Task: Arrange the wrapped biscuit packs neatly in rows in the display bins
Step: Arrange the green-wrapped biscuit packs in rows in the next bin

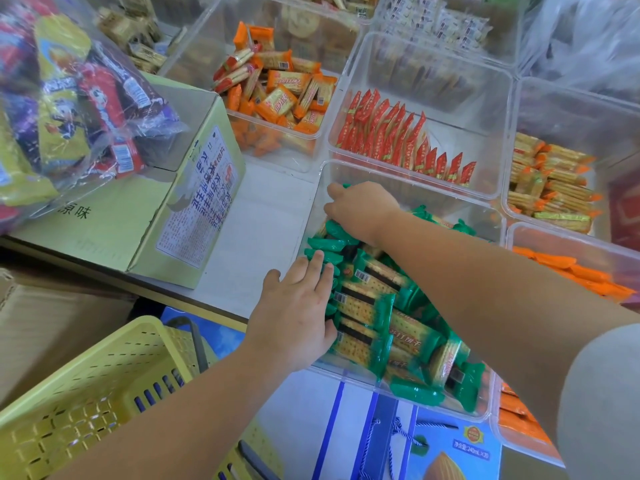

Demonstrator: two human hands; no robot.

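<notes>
Green-wrapped biscuit packs [367,299] are lying in the nearest clear plastic display bin [443,199]. Each one is showing pale square crackers through a clear window, with a dark band, a small barcode and crimped green ends. Along the bin's left side they are standing on edge in a row; toward the right they are leaning and piling loosely. My left hand [298,317] is resting flat against the row's near ends, fingers straight and slightly spread. My right hand [363,209] is reaching across to the far left corner, fingers curling down over a few packs there. Red sachets [398,133] are standing in rows in the next bin behind.
</notes>
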